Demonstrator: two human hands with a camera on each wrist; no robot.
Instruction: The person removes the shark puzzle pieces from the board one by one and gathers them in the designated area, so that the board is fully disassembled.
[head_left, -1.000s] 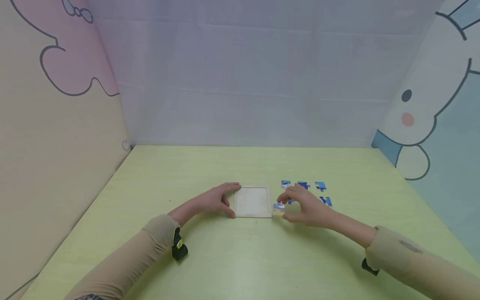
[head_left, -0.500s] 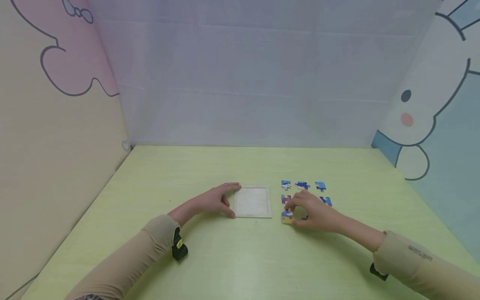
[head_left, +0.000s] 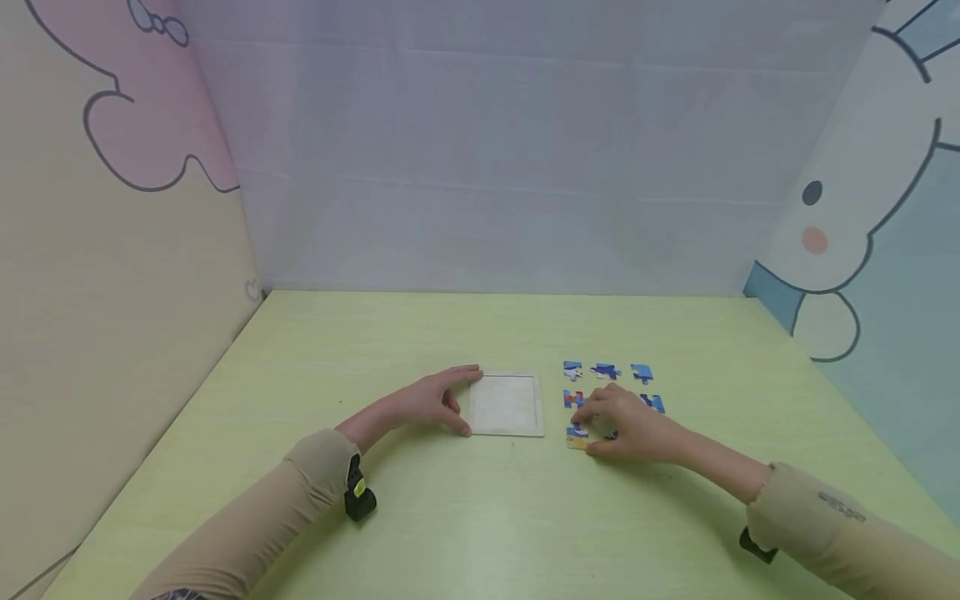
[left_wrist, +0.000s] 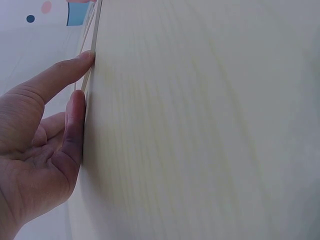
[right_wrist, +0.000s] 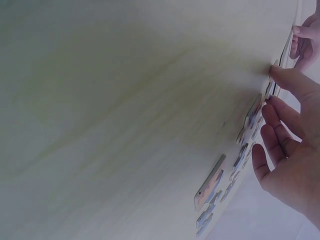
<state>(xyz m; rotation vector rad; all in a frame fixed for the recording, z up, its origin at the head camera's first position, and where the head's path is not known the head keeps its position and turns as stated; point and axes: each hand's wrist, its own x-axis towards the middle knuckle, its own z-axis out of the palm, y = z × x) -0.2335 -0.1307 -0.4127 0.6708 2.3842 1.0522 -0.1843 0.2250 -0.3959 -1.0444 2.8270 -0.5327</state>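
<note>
On the green desk [head_left: 480, 517], your left hand [head_left: 427, 404] lay flat with fingers relaxed against the left edge of the puzzle frame [head_left: 506, 403]. Your right hand [head_left: 626, 425] pinched the near puzzle piece [head_left: 576, 435] just right of the frame, with loose pieces [head_left: 604, 371] behind it and plenty of bare desk up front.

A pale green counter [head_left: 480, 517] with a faint wood grain carries everything. A shallow, light wooden puzzle tray [head_left: 506, 403] lies flat near its middle. Just beside the tray, on the right, loose jigsaw pieces [head_left: 604, 371] lie flat in rows — mostly blue, one [head_left: 576, 437] with a yellow edge.
</note>
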